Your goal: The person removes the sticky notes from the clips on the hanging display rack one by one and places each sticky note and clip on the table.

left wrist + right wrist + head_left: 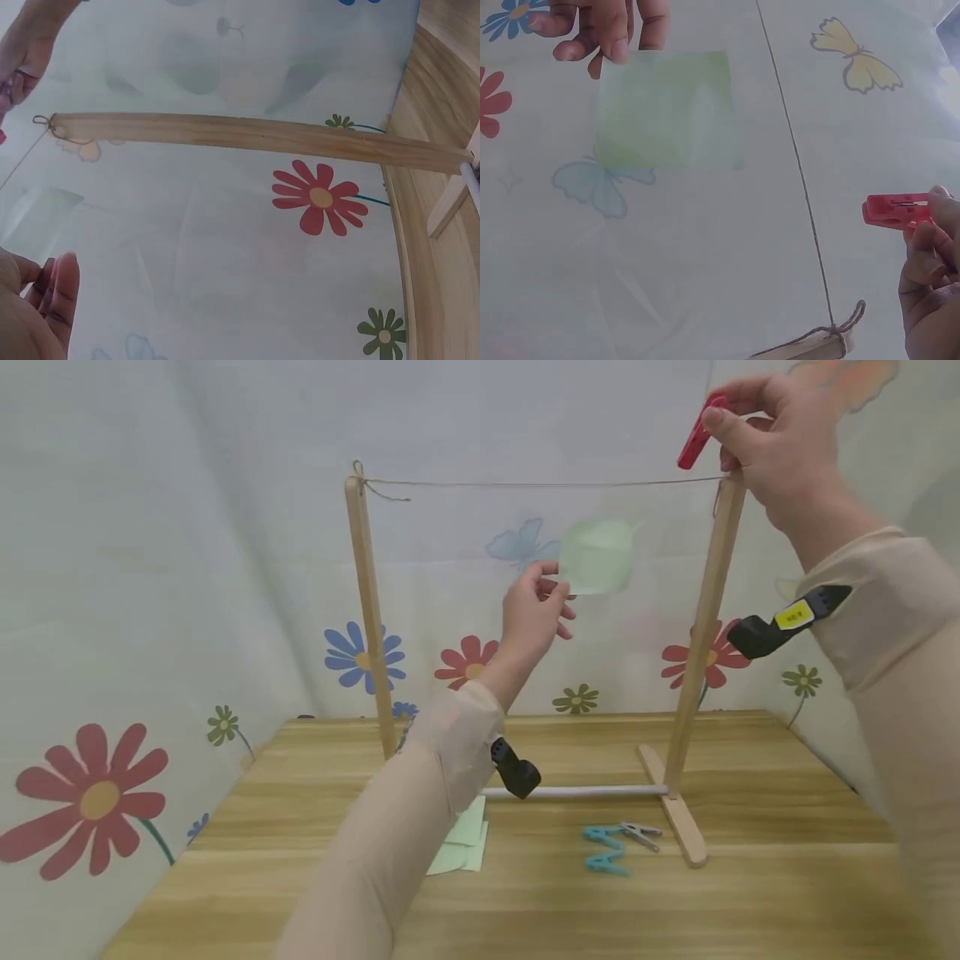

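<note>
My left hand [534,610] pinches a pale green square of paper [597,557] by its edge, below the string [540,484] tied between two wooden posts. The right wrist view shows that paper [666,112] spread flat, apart from the string [799,161]. Up at the right post's top, my right hand [787,443] holds a red clothespin [697,439] between thumb and fingers, its tip just above the string. In the right wrist view the red clothespin [896,210] points toward the string without touching it.
The right post [705,635] and left post [369,610] stand on the wooden table [787,877], joined low by a white rod [600,791]. Blue clothespins [603,850] and a grey one [641,835] lie near the right foot. More green papers [467,835] lie partly behind my left arm.
</note>
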{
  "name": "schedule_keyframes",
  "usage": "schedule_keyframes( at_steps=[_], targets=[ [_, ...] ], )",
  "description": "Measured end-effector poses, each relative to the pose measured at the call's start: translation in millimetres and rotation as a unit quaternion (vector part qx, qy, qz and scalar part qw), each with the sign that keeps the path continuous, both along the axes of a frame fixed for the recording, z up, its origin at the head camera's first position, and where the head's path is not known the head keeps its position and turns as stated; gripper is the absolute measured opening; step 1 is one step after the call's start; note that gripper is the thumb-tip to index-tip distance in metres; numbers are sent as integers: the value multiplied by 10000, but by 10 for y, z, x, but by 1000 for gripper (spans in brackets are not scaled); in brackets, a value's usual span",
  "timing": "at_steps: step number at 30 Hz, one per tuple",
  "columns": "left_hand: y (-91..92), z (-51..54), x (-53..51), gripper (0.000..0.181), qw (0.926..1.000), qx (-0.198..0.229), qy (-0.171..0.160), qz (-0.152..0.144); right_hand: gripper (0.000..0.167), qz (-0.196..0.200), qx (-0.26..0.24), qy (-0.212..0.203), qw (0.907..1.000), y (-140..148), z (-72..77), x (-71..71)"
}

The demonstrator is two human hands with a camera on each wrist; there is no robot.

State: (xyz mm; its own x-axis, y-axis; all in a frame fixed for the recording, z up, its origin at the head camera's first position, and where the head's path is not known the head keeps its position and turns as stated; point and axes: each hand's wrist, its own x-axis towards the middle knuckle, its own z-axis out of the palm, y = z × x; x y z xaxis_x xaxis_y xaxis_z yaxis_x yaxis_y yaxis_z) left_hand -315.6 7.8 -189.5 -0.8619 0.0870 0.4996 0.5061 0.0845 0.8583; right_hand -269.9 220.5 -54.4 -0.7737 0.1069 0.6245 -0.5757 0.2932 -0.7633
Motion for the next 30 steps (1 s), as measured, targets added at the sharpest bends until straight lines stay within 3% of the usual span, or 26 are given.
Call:
schedule_keyframes(
  at_steps=[3,12,23,30],
  targets=[
    [-80,-13,-1,30,10000,-12,52,36,34,146,-113,127,9997,36,-16,33],
    [-292,-15,64,31,9999,-164,29,14,32,434,152,495,9977,80,-79,109],
    [-373,-111,177,28,9975,-566,270,-316,18,782,525,257,9952,86,-236,223],
    [-419,-180,279,26,9968,-677,213,-376,15,761,1100,206,9908,99,-376,300]
  ],
)
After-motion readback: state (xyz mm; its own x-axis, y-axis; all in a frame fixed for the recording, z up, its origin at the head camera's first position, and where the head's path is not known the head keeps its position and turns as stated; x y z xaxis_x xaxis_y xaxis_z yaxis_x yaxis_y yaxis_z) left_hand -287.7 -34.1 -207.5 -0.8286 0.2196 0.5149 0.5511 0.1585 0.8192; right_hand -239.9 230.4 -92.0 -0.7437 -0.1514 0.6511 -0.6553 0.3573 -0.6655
